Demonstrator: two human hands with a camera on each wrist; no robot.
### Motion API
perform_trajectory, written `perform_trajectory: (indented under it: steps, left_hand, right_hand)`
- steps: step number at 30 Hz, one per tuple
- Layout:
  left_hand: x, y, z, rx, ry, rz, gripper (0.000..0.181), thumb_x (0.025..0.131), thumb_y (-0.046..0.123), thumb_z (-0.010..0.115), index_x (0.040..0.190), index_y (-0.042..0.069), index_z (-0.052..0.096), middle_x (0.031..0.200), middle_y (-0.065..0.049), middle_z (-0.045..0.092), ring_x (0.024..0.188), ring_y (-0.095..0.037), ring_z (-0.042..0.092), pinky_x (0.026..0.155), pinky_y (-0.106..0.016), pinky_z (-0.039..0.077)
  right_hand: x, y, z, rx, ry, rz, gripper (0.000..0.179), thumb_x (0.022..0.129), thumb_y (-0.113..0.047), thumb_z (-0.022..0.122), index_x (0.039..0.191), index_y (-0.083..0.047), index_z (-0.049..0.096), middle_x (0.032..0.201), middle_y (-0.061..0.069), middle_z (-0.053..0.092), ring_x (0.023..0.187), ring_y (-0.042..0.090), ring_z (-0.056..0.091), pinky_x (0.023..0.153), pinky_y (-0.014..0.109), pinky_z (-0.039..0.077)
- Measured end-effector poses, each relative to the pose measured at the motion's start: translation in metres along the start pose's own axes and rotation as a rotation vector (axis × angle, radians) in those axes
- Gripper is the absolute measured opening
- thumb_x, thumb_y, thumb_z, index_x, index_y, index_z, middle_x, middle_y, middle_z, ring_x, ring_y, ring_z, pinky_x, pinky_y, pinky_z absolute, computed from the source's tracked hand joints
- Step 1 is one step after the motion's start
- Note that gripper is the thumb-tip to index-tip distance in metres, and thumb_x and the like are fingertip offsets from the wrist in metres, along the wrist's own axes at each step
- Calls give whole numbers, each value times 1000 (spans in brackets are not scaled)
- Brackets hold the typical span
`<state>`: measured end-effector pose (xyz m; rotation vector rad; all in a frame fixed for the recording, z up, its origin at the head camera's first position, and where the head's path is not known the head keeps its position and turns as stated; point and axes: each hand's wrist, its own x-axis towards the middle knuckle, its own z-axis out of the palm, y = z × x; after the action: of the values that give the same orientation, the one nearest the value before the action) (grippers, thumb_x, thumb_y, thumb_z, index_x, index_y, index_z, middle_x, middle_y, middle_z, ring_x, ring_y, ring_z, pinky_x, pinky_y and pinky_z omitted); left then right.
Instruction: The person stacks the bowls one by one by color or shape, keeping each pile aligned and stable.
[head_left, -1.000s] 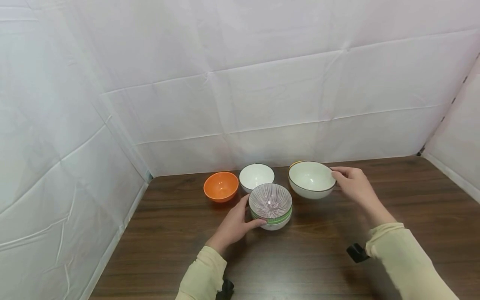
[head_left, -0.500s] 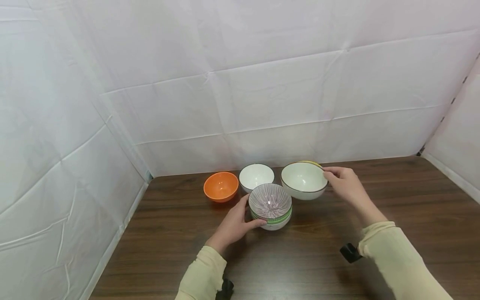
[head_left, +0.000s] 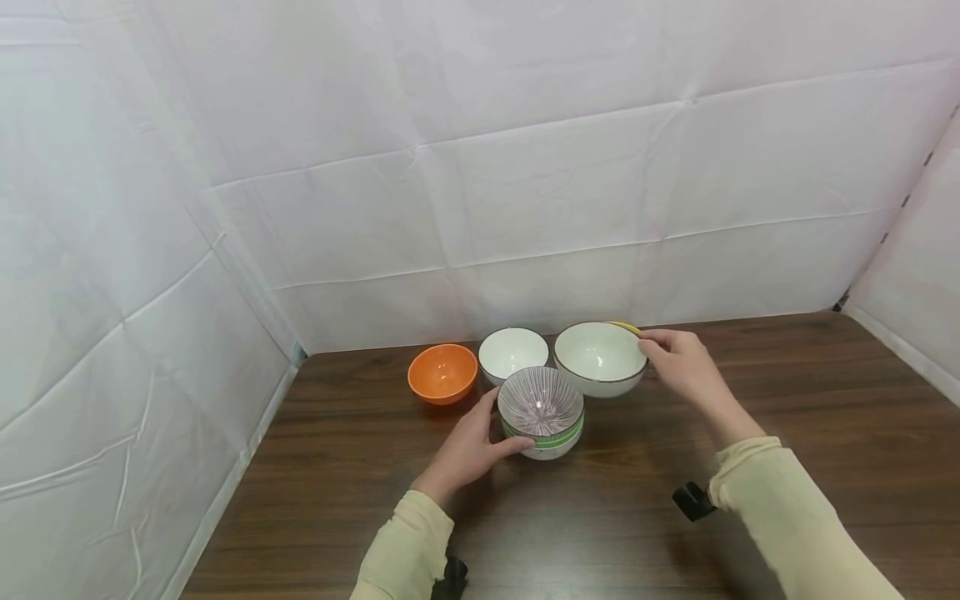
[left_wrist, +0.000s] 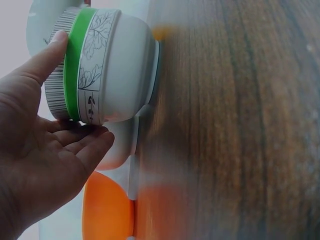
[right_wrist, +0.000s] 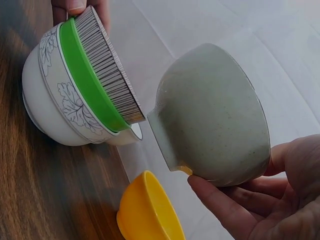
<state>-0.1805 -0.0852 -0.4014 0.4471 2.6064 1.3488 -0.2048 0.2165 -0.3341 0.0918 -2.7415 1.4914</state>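
My left hand (head_left: 467,452) grips a stack of nested bowls (left_wrist: 127,65) from the left, thumb on the near side and fingers around the other. A finely striped bowl (head_left: 540,402) sits on top, over a green band (right_wrist: 90,80) and a white bowl with a leaf pattern (right_wrist: 72,107). With my right hand (head_left: 686,367) I hold a large white bowl with a dark rim (head_left: 600,357) by its right side. It hangs raised above the table in the right wrist view, its foot close beside the striped bowl's rim.
An orange bowl (head_left: 442,374) stands at the back left, beside a white dark-rimmed bowl (head_left: 513,350) partly behind the stack. A yellow bowl (right_wrist: 150,210) is mostly hidden behind the raised bowl in the head view. White sheeting (head_left: 525,208) borders the wooden table (head_left: 585,517).
My right hand has moved left with the large white bowl, toward the stack. More of the yellow bowl's rim now shows on the right. My left hand and the stack have stayed put.
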Motion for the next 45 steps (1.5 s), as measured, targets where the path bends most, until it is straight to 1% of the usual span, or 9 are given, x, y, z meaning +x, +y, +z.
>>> perform_trajectory:
  steps: [2,5,13,20,27,33,37,40,45]
  left_hand:
    - [0,0,0,2,-1,4,91,84,40,79,155,10,29,156,-10,42,139,-32,49,115,-51,42]
    - [0,0,-1,3,0,9,92,84,40,79,155,10,29,156,-10,43,139,-31,49,115,-51,42]
    - [0,1,-1,14,4,-5,92,84,41,79,156,12,29,155,-10,45,137,-31,50,114,-52,43]
    - [0,1,-1,12,11,20,92,85,40,79,155,8,29,155,-13,44,140,-32,47,116,-52,41]
    - [0,3,-2,14,20,19,93,84,41,79,155,11,29,156,-10,42,143,-30,44,117,-50,39]
    - [1,6,-2,43,63,56,92,84,41,79,154,8,31,157,-12,41,145,-30,41,120,-50,35]
    - [2,9,-2,54,101,81,89,84,41,79,153,8,33,157,-12,42,146,-29,40,121,-51,33]
    - [2,11,-2,49,128,102,87,85,39,79,152,7,35,155,-12,43,145,-29,40,121,-50,33]
    - [3,14,-2,26,160,102,84,85,38,79,152,10,37,154,-10,46,145,-28,41,121,-49,34]
  right_hand:
    - [1,-2,1,21,-5,5,50,106,-21,38,141,14,45,138,37,51,117,36,61,77,29,63]
    - [1,-4,3,40,-9,2,50,105,-19,38,142,14,44,139,37,50,119,38,61,76,27,63]
    - [2,-9,5,32,-13,-6,49,105,-18,38,143,14,43,140,37,48,107,27,65,72,23,62]
    - [2,-13,9,70,-33,6,50,105,-18,38,143,15,41,141,37,47,110,30,64,76,26,63]
    - [2,-13,14,85,-50,6,49,105,-16,38,143,15,41,141,36,48,112,32,62,84,37,62]
    - [-1,-16,18,72,-54,0,49,106,-18,38,142,14,43,140,35,49,119,37,59,80,31,63]
    - [-1,-19,21,65,-50,-8,48,106,-18,38,142,13,44,140,35,50,123,40,57,84,35,62]
    - [-2,-20,23,61,-48,-17,48,106,-18,39,141,13,45,138,34,52,123,40,58,85,36,62]
    - [-1,-21,26,55,-46,-25,47,105,-17,39,140,13,47,137,34,53,120,39,59,80,31,63]
